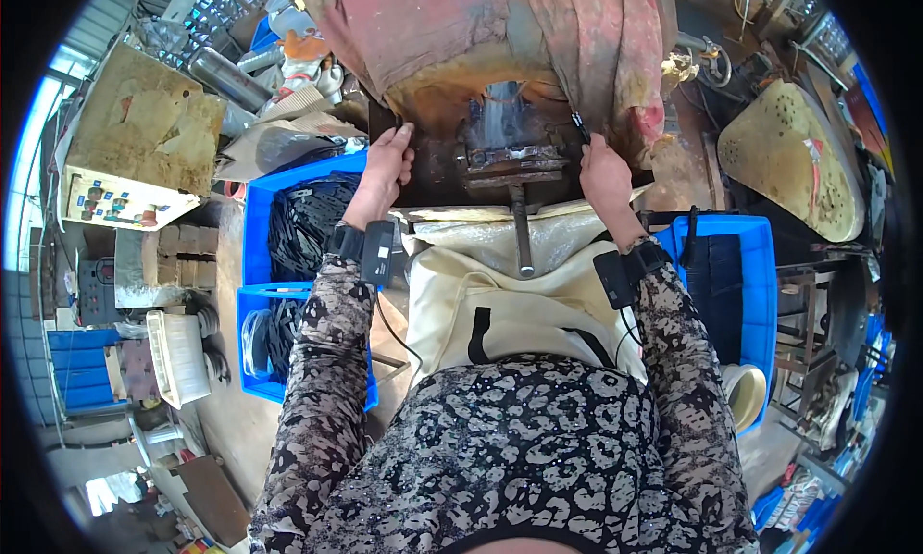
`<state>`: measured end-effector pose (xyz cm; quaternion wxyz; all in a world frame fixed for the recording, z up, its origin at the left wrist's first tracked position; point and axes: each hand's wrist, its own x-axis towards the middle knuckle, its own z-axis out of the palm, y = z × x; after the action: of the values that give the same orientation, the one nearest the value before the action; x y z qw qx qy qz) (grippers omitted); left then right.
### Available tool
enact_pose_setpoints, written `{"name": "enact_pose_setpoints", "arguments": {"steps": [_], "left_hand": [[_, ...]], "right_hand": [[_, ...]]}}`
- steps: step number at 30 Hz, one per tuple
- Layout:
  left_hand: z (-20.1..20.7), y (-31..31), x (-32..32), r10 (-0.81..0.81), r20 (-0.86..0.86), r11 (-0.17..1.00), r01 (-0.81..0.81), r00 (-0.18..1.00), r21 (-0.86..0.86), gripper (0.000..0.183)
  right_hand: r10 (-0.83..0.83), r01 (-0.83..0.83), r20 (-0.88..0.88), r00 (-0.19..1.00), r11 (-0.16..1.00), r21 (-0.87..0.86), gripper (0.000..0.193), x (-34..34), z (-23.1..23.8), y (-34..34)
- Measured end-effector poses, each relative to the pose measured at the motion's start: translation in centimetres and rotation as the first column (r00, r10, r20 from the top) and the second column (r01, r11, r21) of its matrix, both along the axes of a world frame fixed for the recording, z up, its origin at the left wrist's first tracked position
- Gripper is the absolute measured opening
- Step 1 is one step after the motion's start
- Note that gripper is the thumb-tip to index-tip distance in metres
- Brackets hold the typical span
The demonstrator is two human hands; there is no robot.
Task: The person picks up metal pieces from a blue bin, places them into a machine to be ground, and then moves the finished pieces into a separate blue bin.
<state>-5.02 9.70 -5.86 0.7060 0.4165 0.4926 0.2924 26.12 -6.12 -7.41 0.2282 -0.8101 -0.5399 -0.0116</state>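
My right hand (608, 177) is closed round a slender dark piece (581, 126) whose tip points up and away from me; its kind is unclear. My left hand (386, 165) is closed, thumb against fingers, by the left side of the machine opening; whatever it may hold is hidden. Between the hands sits a metal clamp-like fixture (515, 162) with a short rod (521, 229) reaching toward me. Behind it is a pale, wet-looking vertical part (502, 117). A stained reddish cloth (481, 30) hangs over the machine.
Blue bins (252, 237) at my left contain many dark flat pieces (312, 222). Another blue bin (760, 285) stands at my right with dark pieces inside. A white apron (452, 295) covers my lap. A worn control box (139, 122) is far left, a stained pale board (790, 160) far right.
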Motion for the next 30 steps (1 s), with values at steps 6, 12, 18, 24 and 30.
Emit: {"name": "enact_pose_setpoints", "arguments": {"steps": [6,12,18,24,30], "left_hand": [[-1.1,0.2,1.6,-0.017,0.239,0.977,0.067,0.971,-0.205,0.02],[0.7,0.8,4.2,-0.188,-0.393,0.907,0.313,0.9,0.282,0.019],[-3.1,1.6,5.9,-0.17,-0.676,0.531,0.644,0.717,0.55,0.029],[-4.7,1.5,7.2,-0.281,-0.743,0.289,0.791,0.608,0.539,0.043],[-4.0,1.0,7.5,-0.343,-0.784,0.231,0.856,0.517,0.463,0.049]], "right_hand": [[-0.002,0.002,0.0,1.0,1.0,-0.008,0.02,-0.3,0.2,-0.1],[0.004,-0.004,-0.009,1.0,1.0,-0.001,0.022,-0.3,0.3,-0.3],[-0.013,0.013,-0.012,1.0,0.999,-0.031,0.021,-0.4,0.3,-0.5],[-0.021,0.021,0.003,1.0,0.999,-0.044,0.021,-0.6,0.3,-0.4],[-0.027,0.029,0.043,0.999,0.999,-0.034,0.015,-0.9,0.2,-0.5]]}}
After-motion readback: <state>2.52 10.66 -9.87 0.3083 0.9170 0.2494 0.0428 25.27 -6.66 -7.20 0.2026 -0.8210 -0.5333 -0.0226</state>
